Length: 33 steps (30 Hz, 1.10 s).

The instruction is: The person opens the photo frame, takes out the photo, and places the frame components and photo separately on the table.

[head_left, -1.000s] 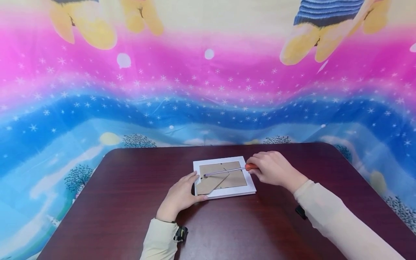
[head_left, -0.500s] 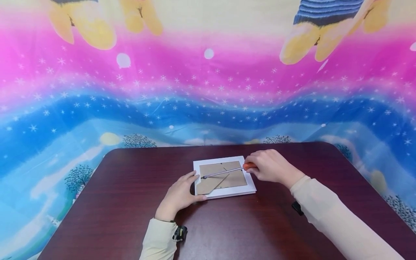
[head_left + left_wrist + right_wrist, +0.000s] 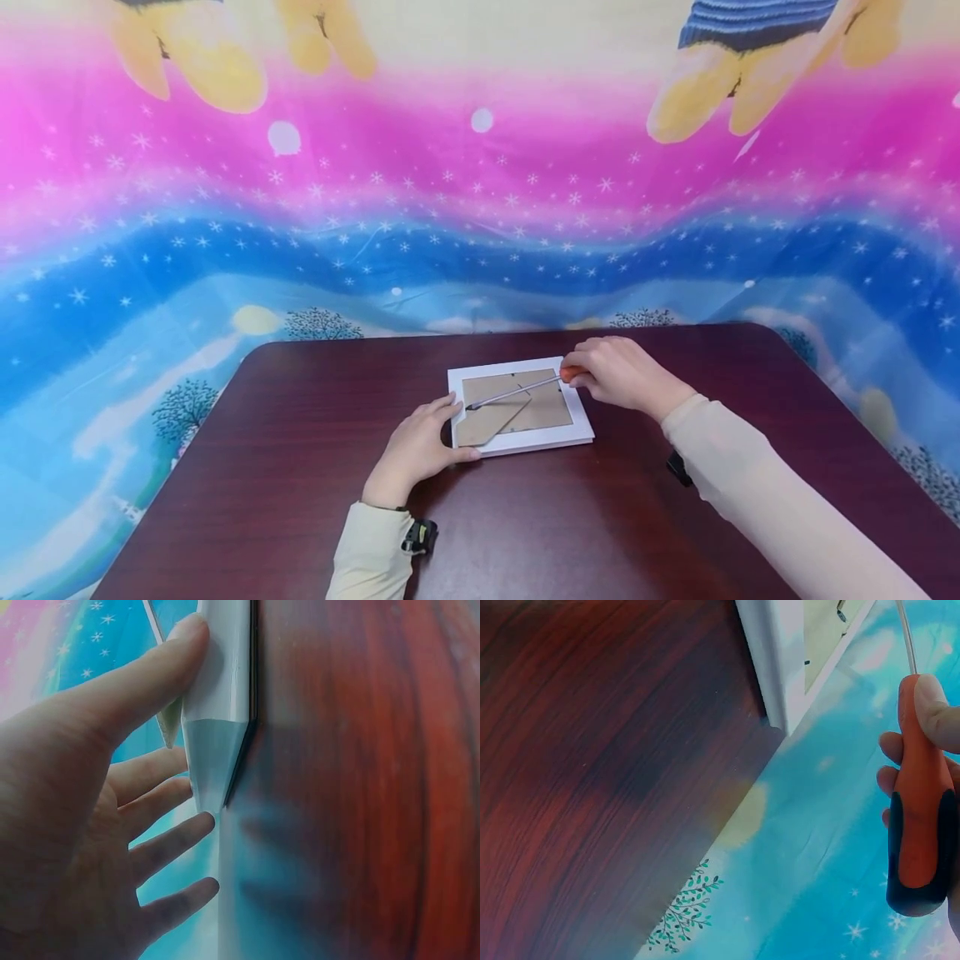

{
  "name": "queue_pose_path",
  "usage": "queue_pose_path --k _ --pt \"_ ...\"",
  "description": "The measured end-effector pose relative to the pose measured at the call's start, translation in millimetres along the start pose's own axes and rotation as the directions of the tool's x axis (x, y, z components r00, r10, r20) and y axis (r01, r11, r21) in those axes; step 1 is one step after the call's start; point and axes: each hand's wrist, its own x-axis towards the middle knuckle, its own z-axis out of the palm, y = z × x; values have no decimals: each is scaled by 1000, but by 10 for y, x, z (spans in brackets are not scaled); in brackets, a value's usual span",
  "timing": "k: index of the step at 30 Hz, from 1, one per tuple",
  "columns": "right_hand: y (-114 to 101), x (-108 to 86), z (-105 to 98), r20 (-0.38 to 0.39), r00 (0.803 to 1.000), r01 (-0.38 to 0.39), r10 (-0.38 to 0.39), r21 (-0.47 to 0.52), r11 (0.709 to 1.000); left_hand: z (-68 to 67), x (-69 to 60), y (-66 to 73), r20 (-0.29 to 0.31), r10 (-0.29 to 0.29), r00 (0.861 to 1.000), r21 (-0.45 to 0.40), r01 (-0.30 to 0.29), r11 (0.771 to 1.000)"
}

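A white picture frame (image 3: 580,417) lies face down, its brown backing board (image 3: 543,414) and stand flap (image 3: 482,428) showing. My left hand (image 3: 414,454) steadies its left end. The thumb (image 3: 169,664) rests along the near side, while the other fingers spread, fairly straight, around the corner. In my right hand (image 3: 621,375) I grip a screwdriver (image 3: 921,787) by its orange and black handle. Its metal shaft (image 3: 517,392) slants across the backing, and the tip meets the board's left edge close to my left fingers. Whether it is under a small tab there is too small to tell.
The frame lies toward the back of a dark reddish-brown table (image 3: 300,467) with rounded far corners. Behind it hangs a pink and blue printed cloth (image 3: 480,242). Small dark tabs (image 3: 807,663) sit along the edge of the backing.
My right hand has moved a little left and away from me with the screwdriver. Its tip has slid left, to the backing's left edge. The left hand keeps its place on the frame.
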Motion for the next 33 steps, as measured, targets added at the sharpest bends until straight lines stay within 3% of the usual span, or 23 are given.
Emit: queue_pose_path --k 14,23,33 --pt "-81 245 -171 120 989 -90 89 -1 996 -29 2 13 14 -3 1000 -36 3 999" --pt "-213 466 -326 109 993 -27 37 -90 996 -15 16 -4 0 8 1000 -18 -8 1000" --pt "-420 710 -503 140 990 13 22 -240 971 -15 14 -3 -4 20 1000 -28 -20 999"
